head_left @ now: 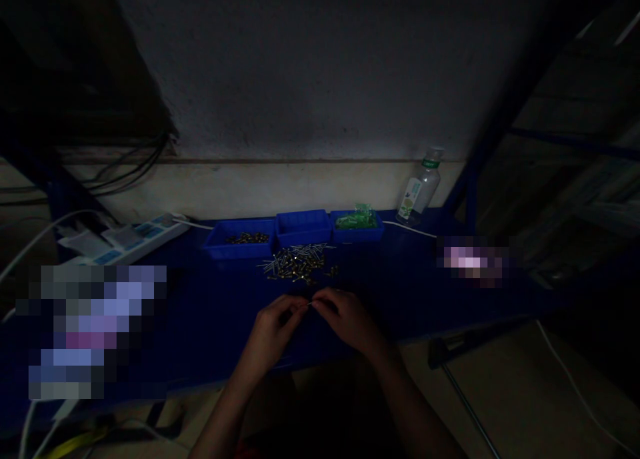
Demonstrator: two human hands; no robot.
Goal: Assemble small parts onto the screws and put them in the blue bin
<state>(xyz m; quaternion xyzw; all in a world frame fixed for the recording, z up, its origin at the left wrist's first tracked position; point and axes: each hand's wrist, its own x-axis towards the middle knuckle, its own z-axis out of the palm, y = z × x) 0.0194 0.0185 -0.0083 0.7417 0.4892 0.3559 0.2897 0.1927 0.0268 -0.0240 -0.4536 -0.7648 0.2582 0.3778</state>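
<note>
My left hand (278,322) and my right hand (347,315) meet over the front of the blue table (210,312), fingertips nearly touching. Both pinch a tiny pale piece (310,303) between them, too small to make out fully. Just beyond my fingers lies a loose pile of metal pins or screws (297,262), silvery and brass-coloured. Behind it stand three blue trays: the left tray (240,249) holds small brownish metal parts (249,237), the middle tray (303,236) shows nothing in it, and the right tray (357,233) holds green plastic material (357,217).
A clear bottle (420,191) stands at the back right. At the left lies a white power strip (145,242) with plugs and cables. Blurred patches cover things at the left and right. A pale wall rises behind the table.
</note>
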